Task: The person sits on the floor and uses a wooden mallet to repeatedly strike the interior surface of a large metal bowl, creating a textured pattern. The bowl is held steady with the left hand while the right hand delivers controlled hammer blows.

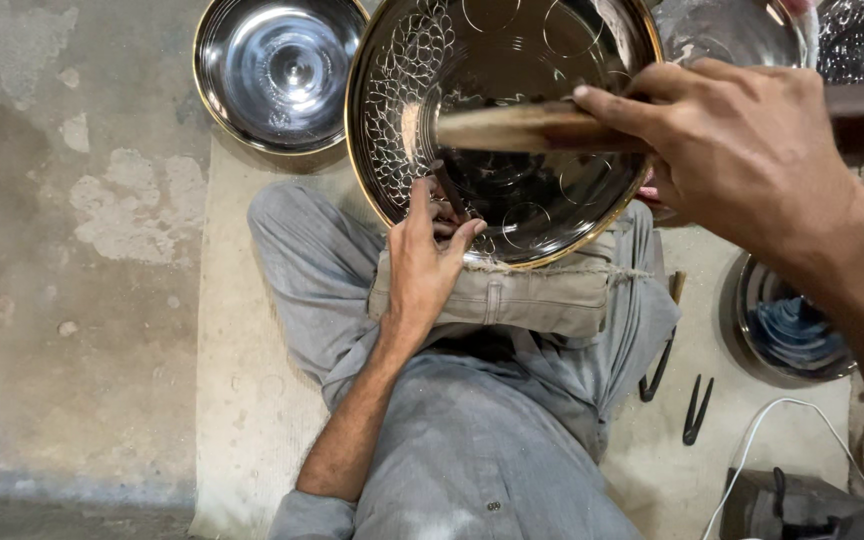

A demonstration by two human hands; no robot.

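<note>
Half hidden by the left hand (422, 265), a chisel (449, 190) slants upward-left on the tray (392, 110), while right-hand fingers (612, 105) clasp a horizontal hammer handle (512, 127).

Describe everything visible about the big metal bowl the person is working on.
The bowl is round, shiny metal with a gold-coloured rim, its inside partly covered in chased scale and circle patterns. It tilts toward the camera on a cloth pad across the lap. The left hand holds a thin tool against it.

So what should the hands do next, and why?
Probably bring the right hand with its wooden mallet down onto the thin chisel that the left hand holds on the engraved metal plate, because the scale pattern covers only part of it.
</note>
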